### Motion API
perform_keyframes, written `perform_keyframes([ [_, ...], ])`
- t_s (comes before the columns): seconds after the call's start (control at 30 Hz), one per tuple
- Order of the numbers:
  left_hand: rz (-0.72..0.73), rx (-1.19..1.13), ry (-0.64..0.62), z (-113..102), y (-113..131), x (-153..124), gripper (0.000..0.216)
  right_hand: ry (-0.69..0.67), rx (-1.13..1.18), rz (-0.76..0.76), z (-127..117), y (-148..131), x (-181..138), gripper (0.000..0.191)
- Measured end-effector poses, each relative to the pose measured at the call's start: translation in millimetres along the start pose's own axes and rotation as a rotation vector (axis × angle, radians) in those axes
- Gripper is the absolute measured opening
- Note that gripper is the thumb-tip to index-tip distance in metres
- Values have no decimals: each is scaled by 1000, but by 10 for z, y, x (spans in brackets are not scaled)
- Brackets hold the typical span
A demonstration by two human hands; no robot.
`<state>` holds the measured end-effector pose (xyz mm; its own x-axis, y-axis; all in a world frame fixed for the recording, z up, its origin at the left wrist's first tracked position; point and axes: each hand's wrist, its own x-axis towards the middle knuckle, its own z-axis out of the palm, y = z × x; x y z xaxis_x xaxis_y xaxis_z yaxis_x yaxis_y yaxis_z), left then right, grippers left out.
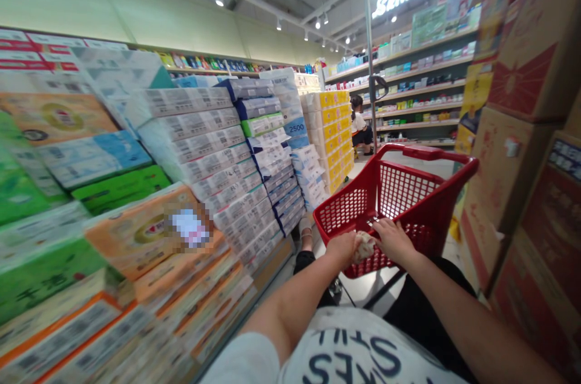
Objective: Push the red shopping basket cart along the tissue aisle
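Note:
Close in front of me, a red plastic shopping cart [408, 202] with a perforated basket stands turned at an angle. My left hand [344, 248] is closed on a crumpled, pale patterned cloth-like thing [364, 247] at the basket's near side. Whether it is cloth or a soft wrapper I cannot make out. Just to its right, my right hand [394, 241] reaches over the near side of the basket. Its fingers are stretched forward and apart, with the thumb close beside the crumpled thing. A small shiny piece shows by its fingertips.
On the left rise stacked tissue packs [209, 154], with orange packs [136, 233] nearest. Tall cardboard boxes [508, 154] line the right side. Farther ahead, a person [359, 127] crouches by stocked shelves [422, 87]. A metal pole [370, 63] stands behind the cart.

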<state>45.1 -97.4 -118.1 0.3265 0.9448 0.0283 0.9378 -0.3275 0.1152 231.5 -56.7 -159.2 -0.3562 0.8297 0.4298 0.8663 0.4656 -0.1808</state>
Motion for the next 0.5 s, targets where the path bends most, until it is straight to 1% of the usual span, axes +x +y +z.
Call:
perform_keyframes([
  [0.07, -16, -8, 4, -9, 10, -19, 40, 7, 0, 3, 0, -5, -1, 17],
  [0.23, 0, 25, 71, 51, 17, -75, 36, 39, 4, 0, 25, -2, 4, 23],
  [0.37, 7, 8, 52, 57, 5, -46, 35, 32, 10, 3, 17, -4, -1, 23],
  [0.5, -2, -13, 31, 29, 8, -14, 36, 18, 3, 7, -1, -13, -7, 17],
])
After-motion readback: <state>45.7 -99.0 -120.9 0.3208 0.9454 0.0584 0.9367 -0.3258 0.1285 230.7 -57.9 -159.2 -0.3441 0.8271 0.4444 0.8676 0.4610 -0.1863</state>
